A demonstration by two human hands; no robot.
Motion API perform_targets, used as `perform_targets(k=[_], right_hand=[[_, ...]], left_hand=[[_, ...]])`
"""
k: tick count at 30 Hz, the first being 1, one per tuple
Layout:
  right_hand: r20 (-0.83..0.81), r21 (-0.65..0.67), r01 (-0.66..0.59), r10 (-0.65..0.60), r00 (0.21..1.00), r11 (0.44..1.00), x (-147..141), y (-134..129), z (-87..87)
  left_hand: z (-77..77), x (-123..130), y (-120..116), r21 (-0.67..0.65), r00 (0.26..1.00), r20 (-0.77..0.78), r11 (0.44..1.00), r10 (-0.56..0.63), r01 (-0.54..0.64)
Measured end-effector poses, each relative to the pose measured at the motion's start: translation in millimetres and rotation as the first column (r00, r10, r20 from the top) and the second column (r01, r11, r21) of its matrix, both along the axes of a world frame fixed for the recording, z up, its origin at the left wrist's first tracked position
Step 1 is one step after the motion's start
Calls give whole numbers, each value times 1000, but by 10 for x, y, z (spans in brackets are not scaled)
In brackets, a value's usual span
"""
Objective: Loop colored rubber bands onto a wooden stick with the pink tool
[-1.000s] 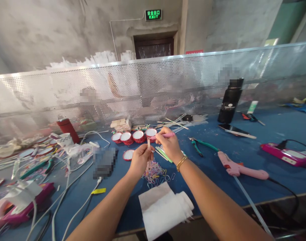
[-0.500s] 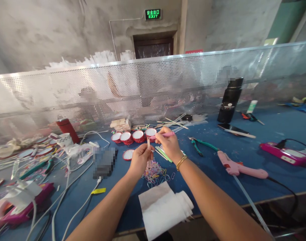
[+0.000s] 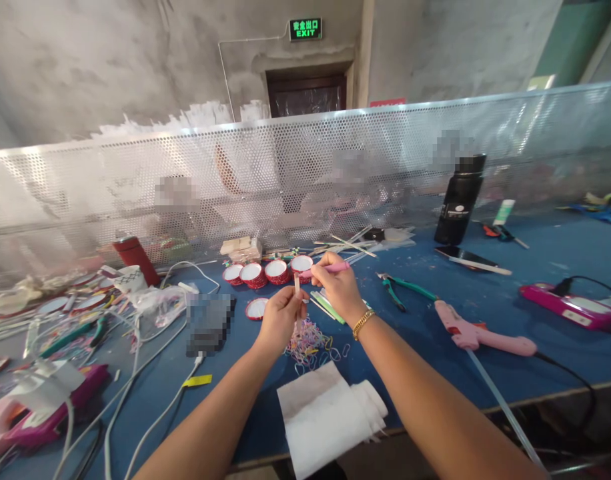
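Observation:
A small pale strip point(image 3: 297, 285) stands upright between the pinched fingers of my left hand point(image 3: 281, 313). My right hand point(image 3: 336, 283) grips a pink pen-like tool point(image 3: 338, 267), its tip pointing left at the top of the strip. Behind the hands is a row of red-rimmed round stacks with white tops point(image 3: 276, 269). Another red-rimmed disc point(image 3: 256, 308) lies just left of my left hand. Below the hands spreads a pile of small coloured loops point(image 3: 310, 345). Green and white sticks point(image 3: 330, 308) lie partly behind my right hand.
White cloth point(image 3: 330, 420) lies at the front edge. On the right are green-handled pliers point(image 3: 410, 288), a pink glue gun point(image 3: 478, 333) and a black bottle point(image 3: 459, 200). Cables, a dark phone-like object point(image 3: 211, 323) and a red bottle point(image 3: 136, 260) are on the left.

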State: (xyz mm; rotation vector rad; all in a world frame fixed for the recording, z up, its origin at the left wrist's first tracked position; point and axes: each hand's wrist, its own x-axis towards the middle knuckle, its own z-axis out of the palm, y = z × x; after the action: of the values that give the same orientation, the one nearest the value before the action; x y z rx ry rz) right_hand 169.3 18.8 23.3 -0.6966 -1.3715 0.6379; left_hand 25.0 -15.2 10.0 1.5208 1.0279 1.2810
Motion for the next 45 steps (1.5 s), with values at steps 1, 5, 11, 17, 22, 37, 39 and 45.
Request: perform_targets(k=[1, 5, 11, 17, 22, 37, 39, 45], right_hand=[[2, 1, 11, -11, 1000, 1000, 1, 2, -1], [0, -8, -26, 26, 1000, 1000, 1, 2, -1], [6, -4, 10, -10, 1000, 1000, -3, -1, 8], [6, -4, -3, 3, 1000, 1000, 3, 5, 1], [5, 0, -3, 3, 1000, 1000, 5, 2, 3], [-2, -5, 6, -6, 1000, 1000, 9, -5, 10], [-1, -12, -15, 15, 1000, 1000, 10, -7, 12], [-3, 3, 11, -11, 1000, 1000, 17, 5, 1]], left_hand=[[1, 0, 1, -1, 1000, -1, 1000, 3, -3], [0, 0, 6, -5, 1000, 8, 1000, 3, -2], [0, -4, 4, -2, 1000, -4, 1000, 6, -6], [-6, -2, 3, -13, 1000, 12, 1000, -5, 6], [5, 1, -7, -10, 1000, 10, 1000, -4, 5], [-7, 0, 1, -2, 1000, 19, 1000, -3, 3], [-8, 0, 3, -4, 1000, 24, 1000, -5, 5], [5, 3, -10, 9, 1000, 13, 1000, -8, 8]])
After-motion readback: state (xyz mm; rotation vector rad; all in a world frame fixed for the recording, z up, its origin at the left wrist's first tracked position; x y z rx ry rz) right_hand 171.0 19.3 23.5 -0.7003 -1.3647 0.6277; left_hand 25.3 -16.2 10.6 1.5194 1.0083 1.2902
